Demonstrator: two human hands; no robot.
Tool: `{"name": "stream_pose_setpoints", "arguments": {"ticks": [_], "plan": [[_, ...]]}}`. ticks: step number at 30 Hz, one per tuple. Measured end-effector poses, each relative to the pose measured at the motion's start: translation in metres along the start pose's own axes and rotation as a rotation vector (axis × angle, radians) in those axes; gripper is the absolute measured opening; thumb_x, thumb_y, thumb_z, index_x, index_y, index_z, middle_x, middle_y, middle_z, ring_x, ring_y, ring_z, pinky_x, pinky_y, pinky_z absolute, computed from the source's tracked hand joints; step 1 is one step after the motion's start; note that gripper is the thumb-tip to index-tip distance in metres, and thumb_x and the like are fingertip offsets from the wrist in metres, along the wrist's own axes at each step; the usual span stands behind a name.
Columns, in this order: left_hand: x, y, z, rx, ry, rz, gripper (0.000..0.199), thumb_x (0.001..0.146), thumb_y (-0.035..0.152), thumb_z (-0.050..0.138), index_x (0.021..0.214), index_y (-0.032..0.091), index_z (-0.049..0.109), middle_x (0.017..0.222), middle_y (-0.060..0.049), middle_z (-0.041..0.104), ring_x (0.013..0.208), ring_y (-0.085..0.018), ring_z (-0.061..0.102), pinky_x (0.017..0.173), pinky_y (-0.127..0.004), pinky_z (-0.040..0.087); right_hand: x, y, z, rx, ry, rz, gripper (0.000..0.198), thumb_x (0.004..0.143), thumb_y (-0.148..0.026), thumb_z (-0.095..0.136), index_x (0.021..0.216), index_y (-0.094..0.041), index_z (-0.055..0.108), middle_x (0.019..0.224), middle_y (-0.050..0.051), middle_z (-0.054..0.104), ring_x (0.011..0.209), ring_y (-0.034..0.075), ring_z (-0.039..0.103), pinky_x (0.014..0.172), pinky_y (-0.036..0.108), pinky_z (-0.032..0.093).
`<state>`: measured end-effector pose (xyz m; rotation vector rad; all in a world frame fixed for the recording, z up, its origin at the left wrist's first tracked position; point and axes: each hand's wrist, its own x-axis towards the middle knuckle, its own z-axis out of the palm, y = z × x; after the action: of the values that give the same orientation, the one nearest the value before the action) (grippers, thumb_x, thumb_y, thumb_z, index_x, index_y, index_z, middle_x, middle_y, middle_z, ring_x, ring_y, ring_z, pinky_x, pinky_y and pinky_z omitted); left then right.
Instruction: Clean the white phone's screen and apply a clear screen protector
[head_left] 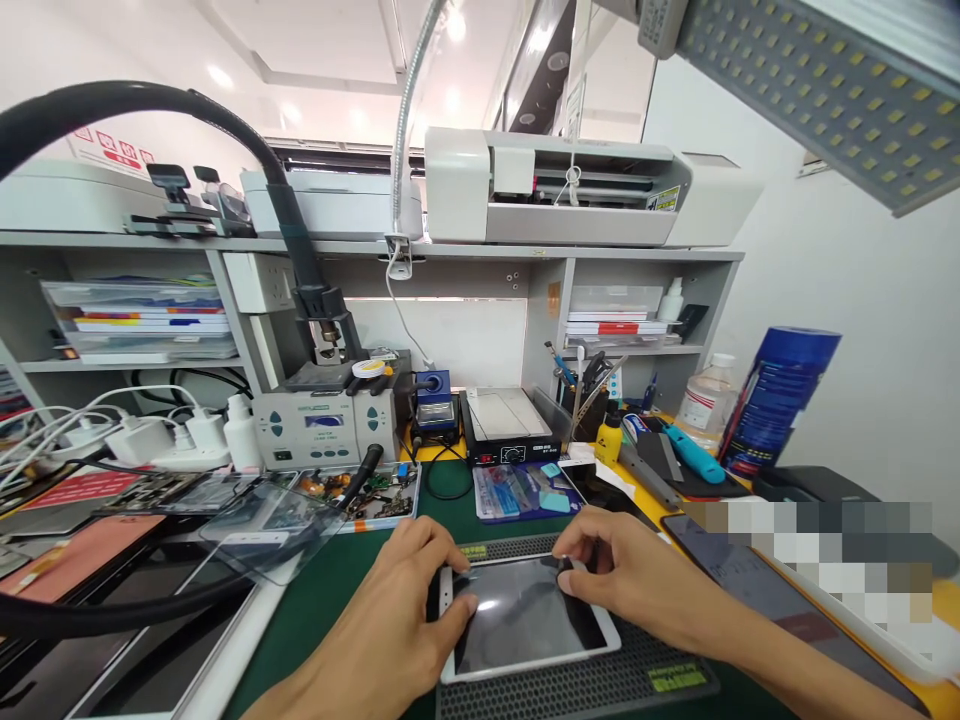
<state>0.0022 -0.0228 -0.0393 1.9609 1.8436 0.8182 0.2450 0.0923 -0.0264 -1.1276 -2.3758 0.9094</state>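
Observation:
A white-framed tablet [517,620] with a dark, glossy screen lies sideways on a black perforated mat [585,685]. My left hand [409,600] grips its left end, thumb on the glass and index finger by the upper left corner. At the top edge, right of the middle, my right hand [607,565] is closed in a pinch, with thumb and index fingertips against the tablet. Whether a thin film lies between the fingertips and the screen I cannot tell. The other fingers of both hands are partly hidden.
A soldering and hot-air station [326,425] and a tray of small parts [382,500] stand behind on the left. Near the back centre is a heating plate [510,420]. Stacked screens [172,620] lie left; a dark phone [780,590] lies right. A black hose [150,610] arcs in front.

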Motion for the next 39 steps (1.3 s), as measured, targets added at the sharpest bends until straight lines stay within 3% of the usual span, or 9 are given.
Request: {"name": "stream_pose_setpoints", "arguments": {"ticks": [24, 31, 39], "plan": [[-0.0002, -0.0040, 0.0019, 0.032, 0.016, 0.052, 0.009, 0.088, 0.027, 0.056, 0.096, 0.024, 0.058, 0.111, -0.006, 0.056, 0.105, -0.027, 0.055, 0.098, -0.046, 0.043, 0.0007, 0.0045, 0.0034, -0.026, 0.043, -0.024, 0.013, 0.075, -0.025, 0.067, 0.088, -0.023, 0.068, 0.092, 0.001, 0.060, 0.083, 0.018, 0.056, 0.072, 0.027, 0.042], [0.0000, -0.0039, 0.0009, 0.020, 0.039, 0.061, 0.008, 0.087, 0.028, 0.057, 0.094, 0.024, 0.060, 0.109, -0.007, 0.057, 0.101, -0.026, 0.057, 0.089, -0.041, 0.048, 0.0014, 0.0048, 0.0030, -0.016, 0.029, -0.015, 0.014, 0.076, -0.029, 0.067, 0.089, -0.023, 0.067, 0.094, 0.002, 0.060, 0.085, 0.019, 0.057, 0.072, 0.027, 0.042], [0.0008, -0.0037, 0.0006, 0.053, 0.013, 0.051, 0.009, 0.088, 0.029, 0.056, 0.095, 0.024, 0.059, 0.111, -0.007, 0.055, 0.105, -0.027, 0.054, 0.093, -0.044, 0.046, 0.0015, 0.0101, 0.0053, -0.027, 0.034, -0.015, 0.015, 0.078, -0.031, 0.067, 0.090, -0.024, 0.067, 0.095, 0.002, 0.060, 0.085, 0.019, 0.057, 0.073, 0.028, 0.043]]}}
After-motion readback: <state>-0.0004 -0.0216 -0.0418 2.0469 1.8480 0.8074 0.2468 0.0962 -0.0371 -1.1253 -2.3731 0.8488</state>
